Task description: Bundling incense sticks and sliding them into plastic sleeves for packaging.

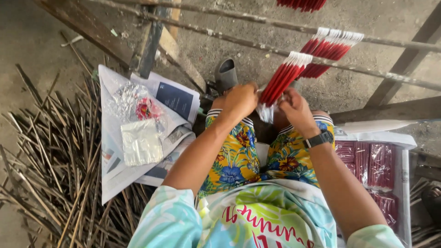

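- A bundle of red sticks (pixel 280 82) is gripped at frame centre by the left hand (pixel 240 98) and right hand (pixel 296 108), both closed around its clear sleeve (pixel 266 112).
- Wrapped packs (pixel 372 165) are stacked at right; empty bags (pixel 141 142) are left on newspaper (pixel 115 174) at left.

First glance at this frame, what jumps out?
Centre frame, the left hand and right hand grip a bundle of red sticks with white tips, its lower end in a clear plastic sleeve. More red stick bundles rest on a grey rail above. Wrapped red packs fill a white tray at right.
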